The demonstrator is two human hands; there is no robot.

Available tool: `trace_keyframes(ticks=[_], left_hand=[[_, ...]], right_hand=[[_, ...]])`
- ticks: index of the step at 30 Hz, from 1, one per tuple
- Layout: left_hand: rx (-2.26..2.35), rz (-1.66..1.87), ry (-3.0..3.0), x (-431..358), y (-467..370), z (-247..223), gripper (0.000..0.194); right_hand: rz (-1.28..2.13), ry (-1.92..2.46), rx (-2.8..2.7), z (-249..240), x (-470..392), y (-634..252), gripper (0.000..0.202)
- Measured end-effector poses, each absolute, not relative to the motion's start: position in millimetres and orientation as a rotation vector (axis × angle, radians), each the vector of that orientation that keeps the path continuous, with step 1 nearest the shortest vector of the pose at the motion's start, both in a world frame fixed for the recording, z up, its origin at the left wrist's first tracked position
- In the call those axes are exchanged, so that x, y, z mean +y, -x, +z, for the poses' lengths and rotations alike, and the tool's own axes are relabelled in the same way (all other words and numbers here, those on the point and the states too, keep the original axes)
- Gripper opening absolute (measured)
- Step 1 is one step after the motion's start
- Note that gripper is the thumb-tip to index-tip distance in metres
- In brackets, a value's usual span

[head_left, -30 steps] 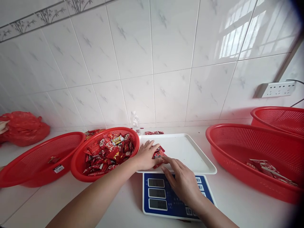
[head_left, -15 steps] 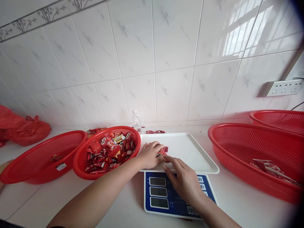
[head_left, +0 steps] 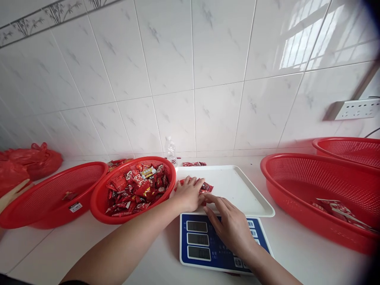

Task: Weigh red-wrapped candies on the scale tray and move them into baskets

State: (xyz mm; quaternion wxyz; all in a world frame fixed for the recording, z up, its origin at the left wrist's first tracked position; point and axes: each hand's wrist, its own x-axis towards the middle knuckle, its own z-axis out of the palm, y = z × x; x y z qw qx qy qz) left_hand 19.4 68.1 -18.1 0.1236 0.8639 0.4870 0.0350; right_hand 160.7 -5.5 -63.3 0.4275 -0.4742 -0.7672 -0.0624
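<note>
My left hand (head_left: pixel 190 196) lies over a few small red snack packets (head_left: pixel 208 187) on the white tray (head_left: pixel 252 194) of a weighing scale. Its fingers are spread, and the packets partly show beyond the fingertips. My right hand (head_left: pixel 230 225) hovers over the scale's blue panel (head_left: pixel 219 259), fingers stretched and thumb apart. Its fingertips come close to my left hand at the tray's near edge; whether they touch a packet there is hidden. Left of the tray stands a red basket (head_left: pixel 97 204) heaped with red-wrapped snack packets (head_left: pixel 142 190).
Another red basket (head_left: pixel 32 215) stands at far left, with a pale, glove-like hand (head_left: pixel 13 194) beside it and red plastic bags (head_left: pixel 44 160) behind. A red basket (head_left: pixel 297 221) with several packets sits right. A clear bottle (head_left: pixel 170 149) stands near the wall.
My left hand's fingers have spread over the packets, and more of the red wrappers show on both sides. My right hand has barely moved. At far left the pale hand has come further into view.
</note>
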Motion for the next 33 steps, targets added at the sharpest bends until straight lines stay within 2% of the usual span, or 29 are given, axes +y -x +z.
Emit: trace_keyframes(ticks=[4,8,10,13,16,22,27,33], left_hand=[[1.176,0.256,-2.635,82.7,-16.1,-19.8,0.045],[1.045,0.152,-2.604,91.6,-11.8,-9.9,0.038],[1.104,0.088,-2.563,88.8,-12.3,-7.0,0.043],[1.315,0.148,-2.483,78.9,-17.7,-10.1,0.056],[1.43,0.19,-2.469,71.8,-25.0,-17.9,0.061],[1.252,0.187,-2.636,82.2,-26.8,-23.3,0.047],[1.102,0.131,-2.686,90.6,-19.8,-22.5,0.05],[0.991,0.267,-2.777,88.6,-13.9,-29.9,0.044]], right_hand=[[-0.151,1.176,-1.906,-62.6,-5.5,-160.6,0.021],[-0.131,1.165,-1.896,-62.3,-5.5,-161.6,0.021],[-0.116,1.173,-1.901,-62.7,-5.5,-162.2,0.021],[-0.123,1.193,-1.9,-64.2,-5.0,-162.9,0.021],[-0.157,1.184,-1.902,-65.5,-4.2,-162.9,0.02],[-0.161,1.164,-1.897,-63.4,-5.3,-161.4,0.019],[-0.124,1.154,-1.895,-62.5,-6.2,-160.9,0.018],[-0.101,1.17,-1.899,-64.2,-4.9,-162.1,0.02]])
